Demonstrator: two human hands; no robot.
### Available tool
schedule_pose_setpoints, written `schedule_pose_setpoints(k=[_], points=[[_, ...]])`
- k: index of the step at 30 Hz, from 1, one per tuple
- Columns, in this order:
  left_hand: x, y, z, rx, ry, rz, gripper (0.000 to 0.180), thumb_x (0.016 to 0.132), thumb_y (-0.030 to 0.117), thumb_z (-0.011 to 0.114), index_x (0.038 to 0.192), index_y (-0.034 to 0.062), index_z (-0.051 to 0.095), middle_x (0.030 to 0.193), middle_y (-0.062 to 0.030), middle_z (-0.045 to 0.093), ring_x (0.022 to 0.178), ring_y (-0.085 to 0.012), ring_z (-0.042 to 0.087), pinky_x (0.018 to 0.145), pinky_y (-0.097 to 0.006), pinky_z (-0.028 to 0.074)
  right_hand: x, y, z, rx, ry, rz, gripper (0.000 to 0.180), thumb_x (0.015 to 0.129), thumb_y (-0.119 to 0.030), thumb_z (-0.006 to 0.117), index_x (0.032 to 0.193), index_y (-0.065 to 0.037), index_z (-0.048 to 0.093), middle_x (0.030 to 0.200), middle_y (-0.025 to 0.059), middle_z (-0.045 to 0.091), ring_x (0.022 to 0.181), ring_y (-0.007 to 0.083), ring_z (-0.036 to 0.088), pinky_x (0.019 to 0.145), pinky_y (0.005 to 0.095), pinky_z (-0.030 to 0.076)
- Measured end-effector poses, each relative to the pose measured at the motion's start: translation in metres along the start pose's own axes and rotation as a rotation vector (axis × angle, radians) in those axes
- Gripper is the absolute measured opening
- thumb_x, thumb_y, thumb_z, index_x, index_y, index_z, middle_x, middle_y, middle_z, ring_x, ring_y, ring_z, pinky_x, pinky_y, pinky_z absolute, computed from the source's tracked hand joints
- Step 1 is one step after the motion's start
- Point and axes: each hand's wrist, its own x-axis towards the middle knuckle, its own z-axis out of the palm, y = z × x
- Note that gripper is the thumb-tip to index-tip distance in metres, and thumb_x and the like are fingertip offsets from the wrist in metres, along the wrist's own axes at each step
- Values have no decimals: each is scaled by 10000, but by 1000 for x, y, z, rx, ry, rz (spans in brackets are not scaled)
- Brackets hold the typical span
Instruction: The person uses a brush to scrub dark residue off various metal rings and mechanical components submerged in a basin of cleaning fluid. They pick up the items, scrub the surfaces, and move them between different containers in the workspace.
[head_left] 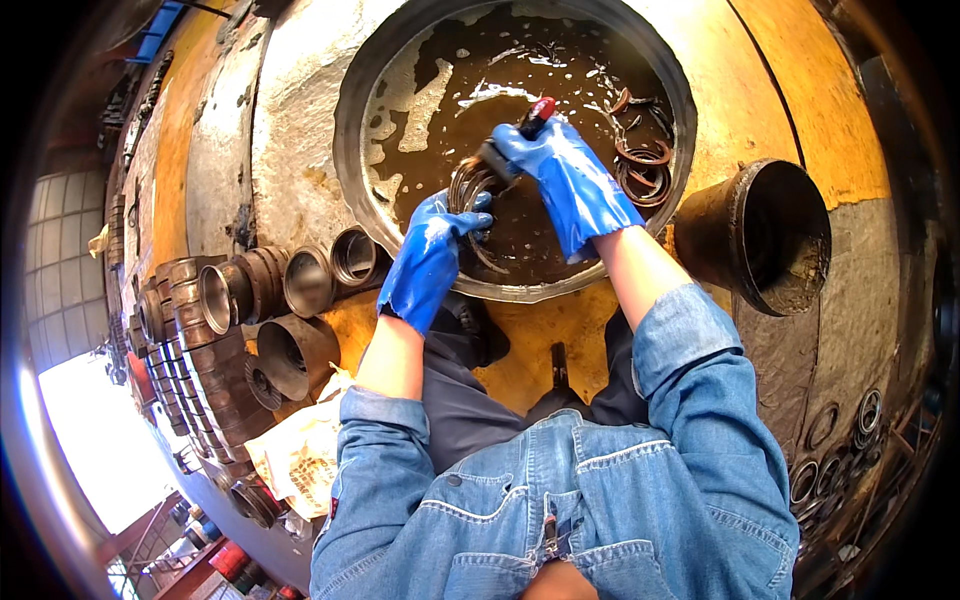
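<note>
Left hand [440, 235] is curled round thin rings [466, 188], right hand [558, 165] clutches a brush [496, 159] (red-tipped btw) over the murky basin [352, 150] at 12 o'clock; stained floor [310, 90], grimy drum [716, 232] near 3.

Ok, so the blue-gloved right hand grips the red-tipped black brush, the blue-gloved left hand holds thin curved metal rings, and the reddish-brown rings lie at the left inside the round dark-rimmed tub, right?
No: the head view shows the reddish-brown rings at the right inside the tub. The rest stands: right hand on the brush, left hand holding the thin rings.
</note>
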Motion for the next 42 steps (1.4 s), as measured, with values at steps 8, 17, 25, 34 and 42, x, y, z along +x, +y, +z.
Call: schedule_pose_setpoints(k=[8,17,25,34,42], points=[[17,-14,-22,-301,172,-228,486,1054,439,580,1395,95,622,1181,-156,760,912,-296,748,822,-446,614,3,9,0,-244,142,31,434,892,-442,673,962,-22,755,871,190,755,836,306,742,808,407,558],[43,0,1,-563,179,-493,906,973,701,493,1584,35,428,1644,-199,434,1395,-397,529,1216,-606,340,-28,7,44,-169,-18,-334,251,947,-307,713,1022,-81,791,943,89,796,763,190,716,751,358,587],[55,-22,-31,-785,239,-375,660,1022,559,567,1351,-9,633,1233,-277,709,1063,-454,705,978,-630,560,-54,24,25,-311,-299,-808,186,891,-209,706,1045,-140,785,970,145,763,896,363,733,784,438,599],[50,-9,-39,-527,94,-439,676,1027,653,492,1312,73,688,1214,-209,742,938,-365,736,865,-566,569,-47,55,4,-675,-373,-429,289,869,-357,670,1017,-147,800,1045,124,777,1028,344,733,941,433,589],[53,-17,-48,-349,16,-539,836,1002,760,440,1456,79,607,1319,-237,698,997,-434,732,790,-524,606,-13,8,-35,-195,-221,-38,276,899,-365,682,911,-98,753,888,97,771,804,176,722,777,348,564]])
